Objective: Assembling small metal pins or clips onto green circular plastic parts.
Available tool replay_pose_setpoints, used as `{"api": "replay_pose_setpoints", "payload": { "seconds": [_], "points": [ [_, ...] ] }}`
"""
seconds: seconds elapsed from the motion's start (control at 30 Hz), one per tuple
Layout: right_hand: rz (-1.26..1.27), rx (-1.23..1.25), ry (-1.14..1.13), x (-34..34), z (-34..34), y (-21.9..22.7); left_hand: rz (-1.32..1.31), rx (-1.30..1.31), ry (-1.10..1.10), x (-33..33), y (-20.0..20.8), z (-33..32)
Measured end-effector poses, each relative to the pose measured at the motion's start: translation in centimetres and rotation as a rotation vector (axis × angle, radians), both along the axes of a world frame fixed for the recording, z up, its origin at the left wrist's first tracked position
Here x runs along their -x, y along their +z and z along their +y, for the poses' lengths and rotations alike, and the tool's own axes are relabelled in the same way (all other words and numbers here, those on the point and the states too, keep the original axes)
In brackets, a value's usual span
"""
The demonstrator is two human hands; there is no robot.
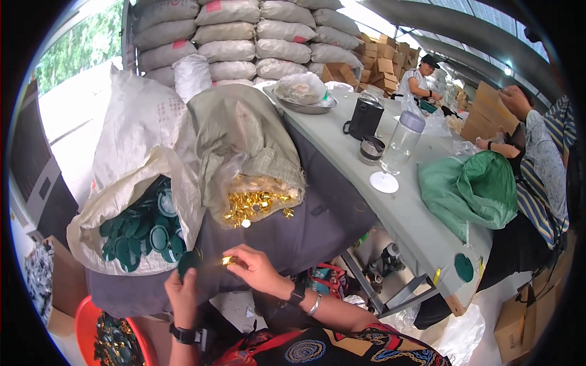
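Observation:
My left hand [182,291] holds a dark green oval disc [188,262] upright by its lower edge. My right hand [255,266] pinches a small shiny gold piece [227,261] right beside the disc, nearly touching it. Just above my hands lies an open white sack [119,207] full of the same green discs [143,232]. To its right an open greyish sack [244,140] spills a heap of small gold pieces [253,204]. Both sacks rest on a dark cloth [293,235].
A red basin [85,329] with assembled green-and-gold pieces sits at the lower left. A grey table [390,207] at right carries a black jug, a clear jar, a metal bowl and a green bag [470,189]. People sit along it. Stacked sacks and cardboard boxes stand behind.

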State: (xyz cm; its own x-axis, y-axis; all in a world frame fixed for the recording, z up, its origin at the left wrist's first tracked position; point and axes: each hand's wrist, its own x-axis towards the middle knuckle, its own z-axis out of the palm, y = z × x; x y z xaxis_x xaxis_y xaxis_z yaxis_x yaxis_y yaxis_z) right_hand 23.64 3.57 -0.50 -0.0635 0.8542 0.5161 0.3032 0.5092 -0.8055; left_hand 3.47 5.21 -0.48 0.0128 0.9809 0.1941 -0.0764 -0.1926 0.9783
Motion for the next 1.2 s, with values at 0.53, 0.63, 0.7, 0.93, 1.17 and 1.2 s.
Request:
{"api": "replay_pose_setpoints", "payload": {
  "seconds": [0.53,0.63,0.7,0.93,1.17,1.2],
  "points": [
    [0.438,0.304,0.273,0.2,-1.1,1.2,0.031,0.153,-0.341,-3.2,3.8,-2.3],
    [0.382,0.335,0.315,0.5,-0.7,1.2,-0.003,0.179,-0.288,-2.9,3.7,-2.6],
    [0.278,0.304,0.301,0.8,-0.9,1.0,0.048,0.163,-0.296,-2.5,3.2,-2.7],
    [-0.302,-0.121,0.15,0.5,-1.5,1.7,0.128,0.171,-0.293,-2.2,2.1,-3.4],
    [-0.118,0.093,0.213,0.4,-1.5,0.7,0.496,-0.32,-0.113,-3.1,0.5,-3.2],
    [0.039,0.268,0.234,0.5,-1.6,0.7,0.709,-0.552,0.003,-3.3,0.7,-3.3]
  ]
}}
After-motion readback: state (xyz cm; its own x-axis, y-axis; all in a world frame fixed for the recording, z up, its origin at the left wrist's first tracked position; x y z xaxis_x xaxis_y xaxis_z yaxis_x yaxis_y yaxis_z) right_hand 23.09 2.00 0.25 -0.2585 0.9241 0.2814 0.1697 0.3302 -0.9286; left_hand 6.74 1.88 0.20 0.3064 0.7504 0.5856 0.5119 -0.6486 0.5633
